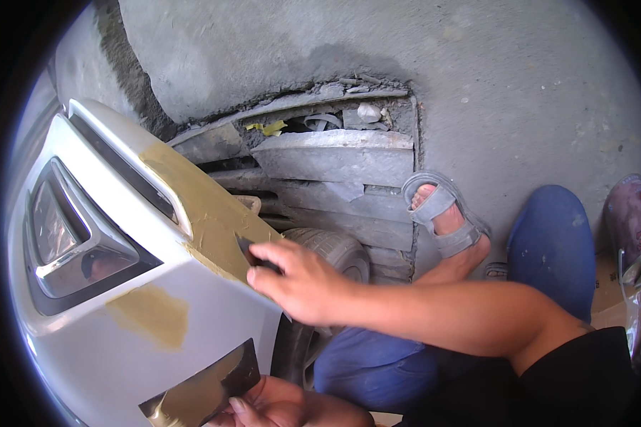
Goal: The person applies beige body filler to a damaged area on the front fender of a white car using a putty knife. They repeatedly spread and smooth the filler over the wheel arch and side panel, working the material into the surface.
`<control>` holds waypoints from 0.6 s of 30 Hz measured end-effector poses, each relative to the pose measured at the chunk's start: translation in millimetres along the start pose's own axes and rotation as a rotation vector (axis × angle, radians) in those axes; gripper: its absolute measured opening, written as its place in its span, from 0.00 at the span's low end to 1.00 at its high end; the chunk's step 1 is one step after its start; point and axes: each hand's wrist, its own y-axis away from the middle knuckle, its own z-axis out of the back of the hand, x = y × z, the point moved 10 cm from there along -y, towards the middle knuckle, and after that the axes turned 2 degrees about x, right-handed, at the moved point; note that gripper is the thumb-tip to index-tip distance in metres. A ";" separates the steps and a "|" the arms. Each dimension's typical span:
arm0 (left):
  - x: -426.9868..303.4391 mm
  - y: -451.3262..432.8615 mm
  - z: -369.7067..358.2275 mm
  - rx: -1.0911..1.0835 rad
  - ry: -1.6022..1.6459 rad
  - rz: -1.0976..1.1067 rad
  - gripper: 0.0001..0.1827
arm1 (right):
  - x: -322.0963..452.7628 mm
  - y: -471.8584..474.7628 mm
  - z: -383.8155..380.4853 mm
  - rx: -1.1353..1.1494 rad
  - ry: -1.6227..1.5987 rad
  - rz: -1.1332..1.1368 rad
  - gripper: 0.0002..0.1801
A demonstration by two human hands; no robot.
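My right hand (304,283) pinches a dark, thin filler spreader (244,250) against the corner of a light-coloured car bumper (213,309). Under and above the spreader, yellowish-brown body filler (208,197) covers the bumper's edge, with uneven ridges. A separate, flatter filler patch (157,316) lies on the bumper face below the lamp. At the bottom, my left hand (270,403) holds a dark rectangular mixing plate (208,384), thumb on top. Filler is smeared over this plate, with a thicker, glossy lump at its lower left corner. Part of the spreader is hidden by my right fingers.
A chrome-trimmed lamp (59,229) is set in the bumper. Behind the bumper are a tyre (326,248) and broken concrete slabs (336,160) with debris in a gap. My sandalled foot (446,213) rests beside the slabs. At right stand a blue rounded object (553,245) and a reddish container (630,213).
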 end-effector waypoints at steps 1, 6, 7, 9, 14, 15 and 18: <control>0.2 -1.6 -0.4 -0.010 -0.001 0.006 0.28 | 3.0 11.0 -3.9 -0.051 0.004 0.106 0.29; -1.2 -5.6 -9.3 -0.079 -0.205 0.145 0.29 | -8.7 49.2 -3.1 0.297 0.069 0.070 0.29; -3.5 -3.3 -10.6 -0.089 -0.259 0.173 0.30 | -1.1 47.6 14.2 0.303 0.104 0.033 0.28; 16.1 9.5 -4.0 -0.277 -0.236 0.282 0.32 | 30.5 40.1 66.0 0.062 0.073 0.203 0.25; 28.7 8.0 -30.3 -0.171 -0.074 0.437 0.29 | 140.2 70.3 44.9 0.119 0.534 0.713 0.26; 30.9 10.5 -31.1 -0.192 -0.053 0.473 0.29 | 153.2 76.5 38.5 0.126 0.587 0.765 0.25; 30.3 9.9 -31.5 -0.232 -0.083 0.489 0.25 | 173.9 93.6 14.1 0.140 0.699 0.894 0.23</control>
